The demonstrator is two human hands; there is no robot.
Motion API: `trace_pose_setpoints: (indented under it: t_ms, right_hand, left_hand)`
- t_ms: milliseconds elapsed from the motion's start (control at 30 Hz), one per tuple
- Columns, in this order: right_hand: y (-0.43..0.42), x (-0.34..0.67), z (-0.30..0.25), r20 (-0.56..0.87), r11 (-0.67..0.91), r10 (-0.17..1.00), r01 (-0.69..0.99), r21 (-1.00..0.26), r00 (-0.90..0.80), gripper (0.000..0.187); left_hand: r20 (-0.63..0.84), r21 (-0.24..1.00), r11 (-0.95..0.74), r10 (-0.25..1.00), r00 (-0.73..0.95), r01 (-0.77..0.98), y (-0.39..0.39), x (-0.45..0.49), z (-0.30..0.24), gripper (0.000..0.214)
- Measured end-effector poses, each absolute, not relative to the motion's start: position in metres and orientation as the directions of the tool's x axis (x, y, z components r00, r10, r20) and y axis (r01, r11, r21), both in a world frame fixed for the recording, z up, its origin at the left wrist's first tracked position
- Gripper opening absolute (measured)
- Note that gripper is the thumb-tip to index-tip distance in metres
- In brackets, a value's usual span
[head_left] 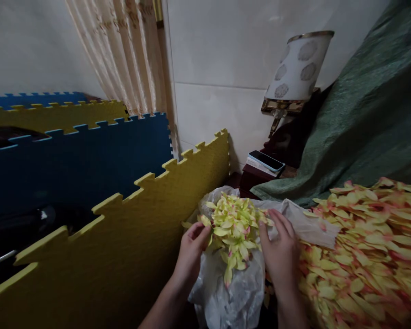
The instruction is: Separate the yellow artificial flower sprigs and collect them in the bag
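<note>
- Print on the white packet (260, 167) under one phone (267, 160): too small to read.
- One white bag (229, 297); a heap of yellow-pink petals (234, 224) on it, too many to count.
- Left hand (192, 246): grip pinched on a petal (206, 221).
- Right hand (282, 249): grip parted at the heap's right edge; cannot tell whether it holds any.
- One larger pile (370, 260), right.

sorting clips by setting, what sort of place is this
Probably a room in a home, perhaps a bedroom or living room: a white lampshade with grey round patches, a beige patterned fabric curtain and a yellow puzzle-edged foam mat suggest it.
</note>
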State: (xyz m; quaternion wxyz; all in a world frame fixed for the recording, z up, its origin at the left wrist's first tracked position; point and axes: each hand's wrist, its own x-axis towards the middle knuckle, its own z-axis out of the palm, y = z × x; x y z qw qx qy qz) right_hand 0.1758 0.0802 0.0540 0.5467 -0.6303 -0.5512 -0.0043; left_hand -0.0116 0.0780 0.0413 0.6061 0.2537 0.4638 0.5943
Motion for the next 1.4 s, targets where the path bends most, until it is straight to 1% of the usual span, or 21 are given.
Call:
trace_pose_setpoints:
  t_ms: [33, 67, 100, 167, 233, 267, 333, 433, 533, 600, 733, 867, 1033, 1267, 1400]
  right_hand:
    - [0.073, 0.170, 0.055, 0.628, 0.208, 0.671, 0.714, -0.669, 0.393, 0.030]
    - [0.064, 0.162, 0.056, 0.628, 0.224, 0.663, 0.693, -0.686, 0.407, 0.027]
    - [0.055, 0.154, 0.055, 0.599, 0.254, 0.692, 0.641, -0.725, 0.403, 0.022]
    - [0.039, 0.140, 0.053, 0.470, 0.287, 0.826, 0.485, -0.826, 0.311, 0.015]
    - [0.030, 0.132, 0.048, 0.340, 0.242, 0.911, 0.366, -0.899, 0.234, 0.013]
    - [0.029, 0.131, 0.046, 0.301, 0.210, 0.923, 0.340, -0.917, 0.240, 0.014]
    - [0.031, 0.134, 0.044, 0.269, 0.169, 0.918, 0.327, -0.930, 0.291, 0.016]
    - [0.033, 0.142, 0.045, 0.261, 0.162, 0.919, 0.319, -0.934, 0.297, 0.019]
    - [0.030, 0.144, 0.048, 0.281, 0.178, 0.888, 0.290, -0.940, 0.365, 0.020]
    - [0.026, 0.143, 0.048, 0.311, 0.197, 0.869, 0.307, -0.931, 0.385, 0.017]
    - [0.022, 0.142, 0.044, 0.339, 0.221, 0.896, 0.374, -0.901, 0.288, 0.012]
    - [0.023, 0.147, 0.042, 0.295, 0.200, 0.920, 0.337, -0.920, 0.260, 0.011]
    - [0.024, 0.152, 0.041, 0.197, 0.143, 0.954, 0.236, -0.961, 0.225, 0.014]
    - [0.024, 0.157, 0.038, 0.130, 0.102, 0.967, 0.136, -0.985, 0.218, 0.018]
    - [0.022, 0.160, 0.037, 0.104, 0.085, 0.960, 0.085, -0.993, 0.261, 0.023]
  left_hand:
    - [-0.248, 0.867, 0.172, 0.963, -0.105, -0.467, 0.076, -0.009, 0.042, 0.031]
    - [-0.232, 0.876, 0.177, 0.970, -0.070, -0.449, 0.073, -0.006, 0.042, 0.031]
    - [-0.215, 0.885, 0.182, 0.976, -0.030, -0.428, 0.071, -0.003, 0.042, 0.029]
    - [-0.178, 0.906, 0.178, 0.983, 0.035, -0.383, 0.066, 0.003, 0.043, 0.029]
    - [-0.134, 0.931, 0.139, 0.990, 0.036, -0.336, 0.062, 0.007, 0.043, 0.030]
    - [-0.108, 0.945, 0.111, 0.994, 0.027, -0.307, 0.060, 0.009, 0.044, 0.030]
    - [-0.047, 0.968, 0.057, 0.998, 0.045, -0.243, 0.056, 0.010, 0.045, 0.028]
    - [0.007, 0.983, 0.021, 0.988, 0.153, -0.184, 0.052, 0.011, 0.047, 0.027]
    - [-0.053, 0.978, 0.091, 0.979, 0.196, -0.189, 0.049, 0.012, 0.044, 0.033]
    - [-0.112, 0.965, 0.153, 0.974, 0.195, -0.214, 0.048, 0.015, 0.041, 0.039]
    - [-0.123, 0.937, 0.182, 0.971, 0.204, -0.299, 0.045, 0.019, 0.039, 0.044]
    - [-0.133, 0.924, 0.213, 0.957, 0.256, -0.317, 0.044, 0.020, 0.040, 0.039]
    - [-0.184, 0.918, 0.263, 0.945, 0.270, -0.296, 0.046, 0.018, 0.039, 0.041]
    - [-0.153, 0.917, 0.263, 0.927, 0.342, -0.300, 0.048, 0.016, 0.043, 0.032]
    - [-0.154, 0.923, 0.266, 0.918, 0.365, -0.280, 0.048, 0.017, 0.044, 0.030]
